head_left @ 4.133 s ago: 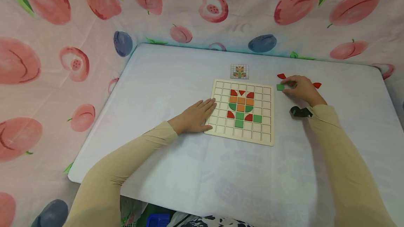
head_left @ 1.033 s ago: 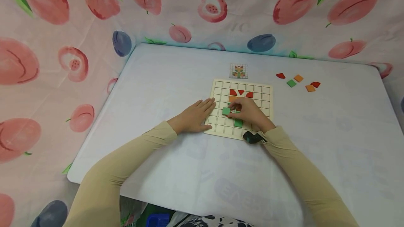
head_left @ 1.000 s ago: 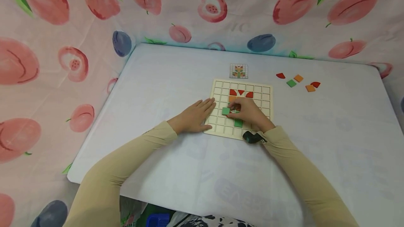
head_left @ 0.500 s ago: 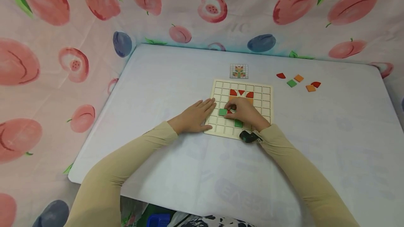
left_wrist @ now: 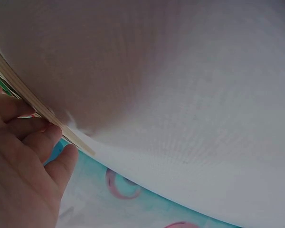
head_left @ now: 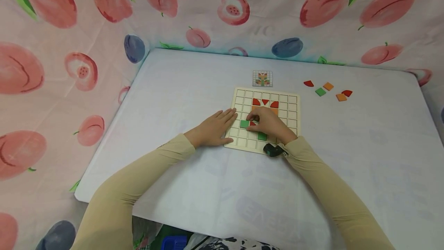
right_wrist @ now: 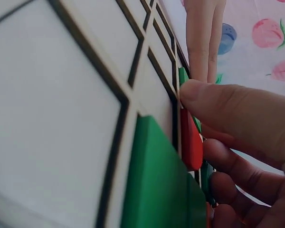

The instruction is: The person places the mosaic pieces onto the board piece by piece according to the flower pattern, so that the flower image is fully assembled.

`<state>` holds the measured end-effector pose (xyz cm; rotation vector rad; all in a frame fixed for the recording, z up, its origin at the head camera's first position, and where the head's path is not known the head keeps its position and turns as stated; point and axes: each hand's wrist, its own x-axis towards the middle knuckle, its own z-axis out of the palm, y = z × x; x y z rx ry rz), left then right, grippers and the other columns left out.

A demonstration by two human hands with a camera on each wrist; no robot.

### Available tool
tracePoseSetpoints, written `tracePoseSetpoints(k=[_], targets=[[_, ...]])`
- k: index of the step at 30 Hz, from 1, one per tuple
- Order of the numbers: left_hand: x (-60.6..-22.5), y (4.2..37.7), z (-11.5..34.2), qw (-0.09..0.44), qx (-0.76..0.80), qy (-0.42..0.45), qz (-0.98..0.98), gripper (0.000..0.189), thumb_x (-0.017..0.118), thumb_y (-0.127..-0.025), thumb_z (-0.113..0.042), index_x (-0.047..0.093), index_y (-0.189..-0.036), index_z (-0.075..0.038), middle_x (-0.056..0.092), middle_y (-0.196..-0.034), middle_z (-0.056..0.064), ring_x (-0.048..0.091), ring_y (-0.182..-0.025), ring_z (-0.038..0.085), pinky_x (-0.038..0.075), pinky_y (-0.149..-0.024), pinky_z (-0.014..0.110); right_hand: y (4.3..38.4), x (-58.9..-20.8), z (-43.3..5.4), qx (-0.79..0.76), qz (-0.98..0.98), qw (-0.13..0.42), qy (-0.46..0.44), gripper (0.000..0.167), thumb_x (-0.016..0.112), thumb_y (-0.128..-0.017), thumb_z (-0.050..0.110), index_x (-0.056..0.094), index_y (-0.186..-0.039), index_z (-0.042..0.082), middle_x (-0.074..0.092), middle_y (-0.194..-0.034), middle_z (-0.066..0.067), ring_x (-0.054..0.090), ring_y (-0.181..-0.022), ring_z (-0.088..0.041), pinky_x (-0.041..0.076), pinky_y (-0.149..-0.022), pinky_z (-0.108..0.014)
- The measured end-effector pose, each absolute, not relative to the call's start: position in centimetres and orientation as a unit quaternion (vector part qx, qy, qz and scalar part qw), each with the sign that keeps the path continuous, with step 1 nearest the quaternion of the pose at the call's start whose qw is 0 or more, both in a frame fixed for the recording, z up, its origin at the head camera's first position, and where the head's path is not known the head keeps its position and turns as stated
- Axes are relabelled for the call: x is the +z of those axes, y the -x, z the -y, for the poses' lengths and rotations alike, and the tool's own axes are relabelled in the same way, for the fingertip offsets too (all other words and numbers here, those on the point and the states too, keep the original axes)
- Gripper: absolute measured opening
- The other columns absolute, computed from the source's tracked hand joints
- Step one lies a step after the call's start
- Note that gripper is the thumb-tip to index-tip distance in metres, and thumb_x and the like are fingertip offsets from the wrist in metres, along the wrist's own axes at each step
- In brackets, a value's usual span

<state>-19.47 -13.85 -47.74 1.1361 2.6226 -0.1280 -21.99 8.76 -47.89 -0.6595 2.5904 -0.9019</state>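
A wooden grid board (head_left: pixel 290 142) lies on the white table, bearing red, orange and green tiles. My left hand (head_left: pixel 212 128) rests fingers spread over its left edge; in the left wrist view that hand (left_wrist: pixel 28 147) lies along the board's rim. My right hand (head_left: pixel 272 124) is over the middle of the board, pinching a green square tile (head_left: pixel 244 124) at a cell left of a red quarter-round tile (head_left: pixel 253 124). In the right wrist view my thumb meets the green tile (right_wrist: pixel 183 76) close to the grid. Several placed tiles are hidden beneath the right hand.
A small pattern card (head_left: pixel 262 78) lies behind the board. To the right are loose tiles: a green square (head_left: pixel 320 92), orange squares (head_left: pixel 328 86) and red pieces (head_left: pixel 308 83). A black wrist device (head_left: pixel 272 150) hangs by the right cuff. A fruit-print curtain (head_left: pixel 215 14) stands behind the table.
My right hand has come from the loose tiles at the right to the board with a green square, then slid slightly left, the tile now level in its cell. My left hand has stayed put.
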Motion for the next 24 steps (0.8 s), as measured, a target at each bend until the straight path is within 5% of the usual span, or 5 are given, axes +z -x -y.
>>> tracePoseSetpoints(k=[24], targets=[[-47.4, 19.3, 13.7, 0.148, -0.043, -0.387, -0.909, 0.085, 0.039, -0.094, -0.056, 0.008, -0.151, -0.001, 0.005, -0.159, 0.015, 0.007, -0.148, 0.027, 0.013, -0.12, 0.041, 21.0, -45.5, -16.5, -0.363, -0.906, 0.049, 0.21, 0.026, 0.073, -0.081, 0.014, 0.069, -0.105, 0.004, 0.064, -0.098, -0.011, 0.053, -0.087, -0.022, 0.045, -0.074, -0.032]])
